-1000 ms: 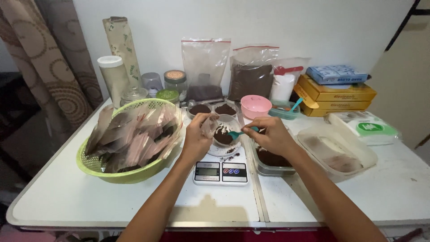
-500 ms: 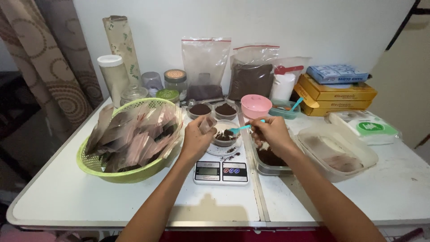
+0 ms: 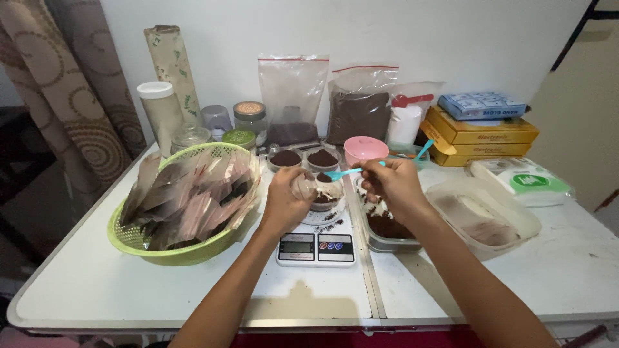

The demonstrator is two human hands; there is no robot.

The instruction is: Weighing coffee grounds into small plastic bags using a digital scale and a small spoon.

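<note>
While my left hand pinches a small clear pouch at the centre of the frame, my right hand grips a turquoise spoon by its handle, the bowl of the spoon pointing left over the pouch. Both hover above a small cup of dark brown powder that sits on a white digital kitchen scale, with crumbs of powder scattered on its platform. Just right of the scale, under my right wrist, lies a clear rectangular tub of more brown powder, and beside that a shallow clear lid. At centre left, a lime-green basket holds a heap of filled pouches. Behind the scale stand two small cups of powder and a pink bowl; zip bags, jars and yellow boxes line the wall across the upper frame, all on a white table.
</note>
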